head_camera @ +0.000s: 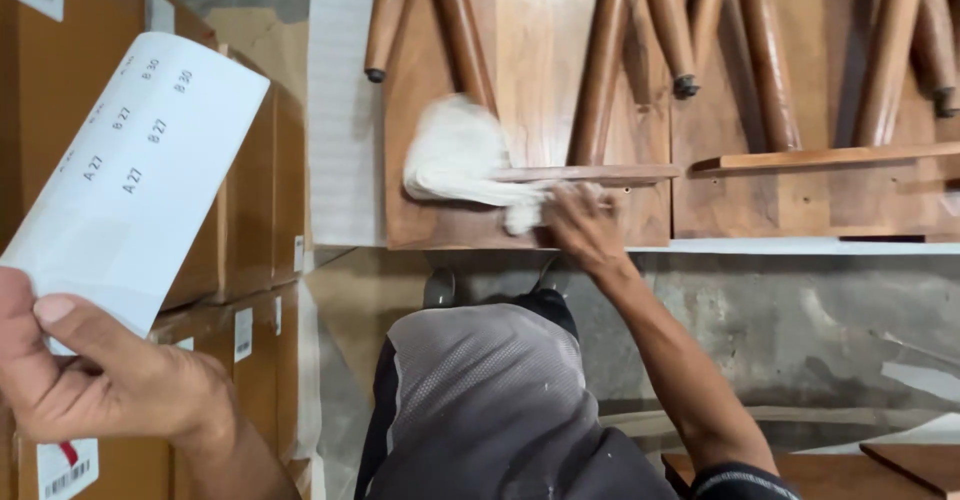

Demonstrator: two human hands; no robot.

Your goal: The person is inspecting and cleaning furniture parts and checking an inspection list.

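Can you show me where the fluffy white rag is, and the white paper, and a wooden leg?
rag (455, 155), head view, on its bunched middle
paper (140, 170), head view, on the sheet's middle
leg (603, 60), head view, halfway along its shaft

Label sheet (130, 180): paper, white, smooth, slight sheen; pinched in left hand (95, 380).
Rag (455, 155): white cotton threads, soft, fluffy, matt; pressed under right hand (583, 222).
Furniture panel (530, 80): brown wood, visible grain, smooth, satin finish.
Turned legs (603, 60): wood, reddish brown, smooth, faint gloss; dark tips.
Cartons (250, 190): brown corrugated cardboard, matt, with small white paper stickers.
Floor (800, 320): grey concrete, rough, mottled, dull.
Shorts (480, 410): grey mesh-like cloth, matt, flecked white.
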